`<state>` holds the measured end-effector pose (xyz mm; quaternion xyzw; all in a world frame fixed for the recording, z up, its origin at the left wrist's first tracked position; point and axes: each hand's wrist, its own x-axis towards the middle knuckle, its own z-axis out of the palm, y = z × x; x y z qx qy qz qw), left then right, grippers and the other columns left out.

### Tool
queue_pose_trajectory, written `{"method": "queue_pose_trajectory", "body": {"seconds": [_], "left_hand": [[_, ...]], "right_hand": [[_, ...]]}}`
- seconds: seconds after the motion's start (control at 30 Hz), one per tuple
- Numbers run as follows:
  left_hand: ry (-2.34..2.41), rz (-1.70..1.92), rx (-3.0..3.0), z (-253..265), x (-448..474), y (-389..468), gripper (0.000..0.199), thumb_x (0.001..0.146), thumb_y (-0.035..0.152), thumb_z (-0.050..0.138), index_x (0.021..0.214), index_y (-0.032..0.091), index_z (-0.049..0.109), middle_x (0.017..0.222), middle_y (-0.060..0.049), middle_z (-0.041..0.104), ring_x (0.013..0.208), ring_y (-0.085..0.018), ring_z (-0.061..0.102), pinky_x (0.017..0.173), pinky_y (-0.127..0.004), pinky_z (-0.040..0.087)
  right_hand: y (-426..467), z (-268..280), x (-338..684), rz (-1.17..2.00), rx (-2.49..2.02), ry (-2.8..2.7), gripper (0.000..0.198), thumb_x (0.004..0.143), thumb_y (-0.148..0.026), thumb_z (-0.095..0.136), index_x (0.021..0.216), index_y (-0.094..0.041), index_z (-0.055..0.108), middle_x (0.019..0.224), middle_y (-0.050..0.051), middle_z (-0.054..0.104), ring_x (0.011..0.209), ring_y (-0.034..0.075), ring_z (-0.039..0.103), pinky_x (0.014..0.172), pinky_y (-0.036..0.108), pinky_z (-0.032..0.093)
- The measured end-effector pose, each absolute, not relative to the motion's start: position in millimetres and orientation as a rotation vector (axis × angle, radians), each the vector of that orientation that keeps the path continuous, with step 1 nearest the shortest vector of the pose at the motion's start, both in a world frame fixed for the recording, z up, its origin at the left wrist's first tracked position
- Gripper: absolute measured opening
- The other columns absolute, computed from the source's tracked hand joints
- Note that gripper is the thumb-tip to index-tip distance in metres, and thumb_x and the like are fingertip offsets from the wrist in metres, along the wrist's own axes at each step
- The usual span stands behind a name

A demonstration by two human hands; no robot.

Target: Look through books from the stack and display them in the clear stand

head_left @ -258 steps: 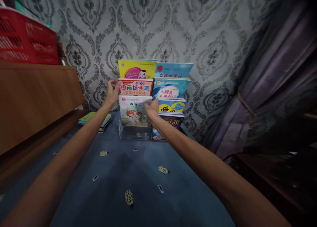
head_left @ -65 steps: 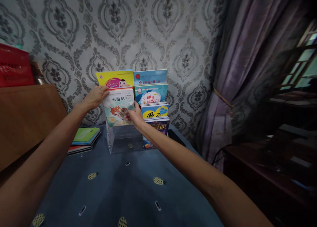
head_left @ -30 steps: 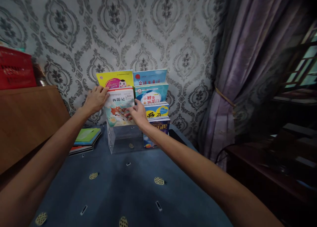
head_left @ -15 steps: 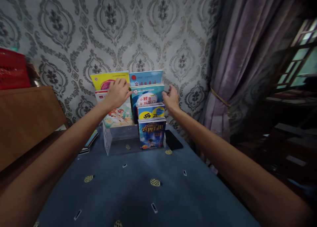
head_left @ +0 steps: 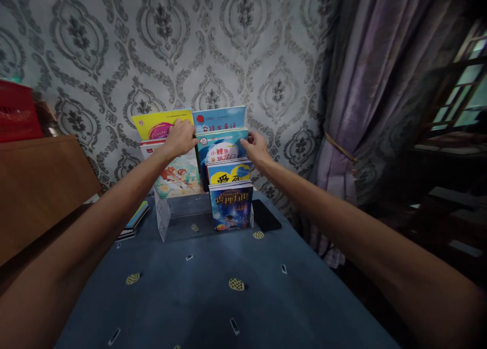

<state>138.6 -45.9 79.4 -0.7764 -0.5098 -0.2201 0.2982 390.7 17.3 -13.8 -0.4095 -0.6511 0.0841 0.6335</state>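
A clear stepped book stand [head_left: 163, 219] holds several upright books in tiers. My right hand [head_left: 256, 147] pinches the right edge of a teal picture book [head_left: 220, 151], thumb in front and fingers behind. At that book's upper left corner is my left hand [head_left: 182, 137], closed, its thumb against the edge. A light blue book [head_left: 220, 116] rises behind the teal one. The left arm partly covers a yellow book [head_left: 152, 126] and a pale illustrated book [head_left: 178, 179]. Below the teal book stand a yellow-and-blue book [head_left: 230, 172] and a dark blue book [head_left: 231, 207].
A black phone-like slab [head_left: 266, 215] lies right of the stand on the blue patterned tablecloth [head_left: 198, 298]. Several stacked books [head_left: 133, 222] lie to the left, by a wooden cabinet [head_left: 41, 186] with a red box [head_left: 17, 110]. Patterned wall behind; a purple curtain [head_left: 350, 110] hangs at right.
My right hand has moved in from beside the teal book onto its right edge. My left hand stays by its upper left corner. The view has shifted slightly.
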Motion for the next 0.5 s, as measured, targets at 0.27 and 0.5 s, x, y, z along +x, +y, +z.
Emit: {"method": "queue_pose_trajectory", "body": {"seconds": [0.27, 0.5], "left_hand": [[-1.411, -0.670, -2.161, 85.2, 132.9, -49.0, 0.023, 0.084, 0.023, 0.059, 0.101, 0.016, 0.073, 0.111, -0.011, 0.066, 0.113, -0.030, 0.053, 0.100, -0.044, 0.043], [-1.397, -0.993, -2.090, 30.7, 141.3, -100.2, 0.034, 0.094, 0.017, 0.042, 0.123, 0.015, 0.060, 0.120, -0.015, 0.063, 0.116, -0.030, 0.056, 0.100, -0.044, 0.043]], "right_hand": [[-21.2, 0.3, 374.8, -0.287, -1.109, -1.495, 0.051, 0.089, -0.030, 0.050, 0.139, -0.018, 0.045, 0.130, 0.017, 0.058, 0.119, 0.034, 0.052, 0.099, 0.054, 0.044], [-49.3, 30.0, 355.8, -0.705, -1.243, -1.791, 0.038, 0.094, -0.023, 0.042, 0.127, -0.016, 0.059, 0.127, 0.018, 0.059, 0.119, 0.037, 0.045, 0.096, 0.054, 0.038]]}}
